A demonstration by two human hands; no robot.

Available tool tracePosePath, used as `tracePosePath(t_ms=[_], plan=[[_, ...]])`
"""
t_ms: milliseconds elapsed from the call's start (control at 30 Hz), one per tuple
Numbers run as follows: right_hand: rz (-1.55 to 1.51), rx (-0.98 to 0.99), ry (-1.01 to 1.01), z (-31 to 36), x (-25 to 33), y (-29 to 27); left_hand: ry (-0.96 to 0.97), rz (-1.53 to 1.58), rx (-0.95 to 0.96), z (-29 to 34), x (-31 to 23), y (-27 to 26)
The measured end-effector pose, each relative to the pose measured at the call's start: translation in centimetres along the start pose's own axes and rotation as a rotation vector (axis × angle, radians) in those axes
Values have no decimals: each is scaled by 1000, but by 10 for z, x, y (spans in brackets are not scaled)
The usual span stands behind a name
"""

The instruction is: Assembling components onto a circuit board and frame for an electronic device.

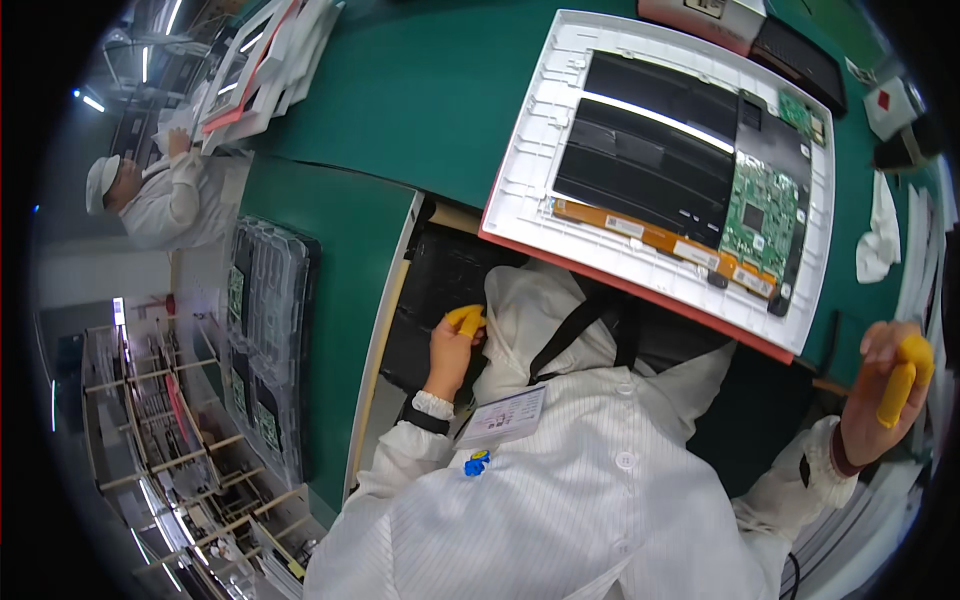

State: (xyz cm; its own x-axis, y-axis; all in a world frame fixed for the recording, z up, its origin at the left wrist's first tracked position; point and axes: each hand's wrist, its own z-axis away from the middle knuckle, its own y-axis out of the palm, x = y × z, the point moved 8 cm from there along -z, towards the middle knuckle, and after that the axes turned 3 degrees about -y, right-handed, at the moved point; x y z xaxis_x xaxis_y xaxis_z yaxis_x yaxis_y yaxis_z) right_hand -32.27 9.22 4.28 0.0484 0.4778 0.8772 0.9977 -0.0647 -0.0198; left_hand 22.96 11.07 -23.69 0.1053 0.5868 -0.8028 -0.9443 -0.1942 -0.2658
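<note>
A white rectangular panel [537,150], tilted on the table's near edge, lies with its inside up. It carries black sheets, a green circuit board [765,212] and an orange-brown strip [640,232]. Beside my lap, my left hand [456,345] is closed, its fingers curled and yellow finger covers on two of them; I see nothing in it. My right hand [883,395] is raised off the panel's right side, loosely curled with the fingers apart, also with yellow covers. Neither hand touches the panel.
Clear plastic trays [275,290] holding green boards stand on the left. White panels [270,75] are stacked at the far left, near a person in white [175,205]. A black tray [798,65], a box [715,22] and a white cloth [880,232] lie around the far right.
</note>
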Motion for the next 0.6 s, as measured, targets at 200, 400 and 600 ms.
tracePosePath(t_ms=[200,400,600], plan=[[-10,-117,50,-10,-10,16,-310,-192,115,-1,193,-31],[126,-198,66,-2,-13,14,-332,144,-102,-30,174,-15],[26,-115,107,-16,-14,22,216,-799,-185,-129,169,-48]])
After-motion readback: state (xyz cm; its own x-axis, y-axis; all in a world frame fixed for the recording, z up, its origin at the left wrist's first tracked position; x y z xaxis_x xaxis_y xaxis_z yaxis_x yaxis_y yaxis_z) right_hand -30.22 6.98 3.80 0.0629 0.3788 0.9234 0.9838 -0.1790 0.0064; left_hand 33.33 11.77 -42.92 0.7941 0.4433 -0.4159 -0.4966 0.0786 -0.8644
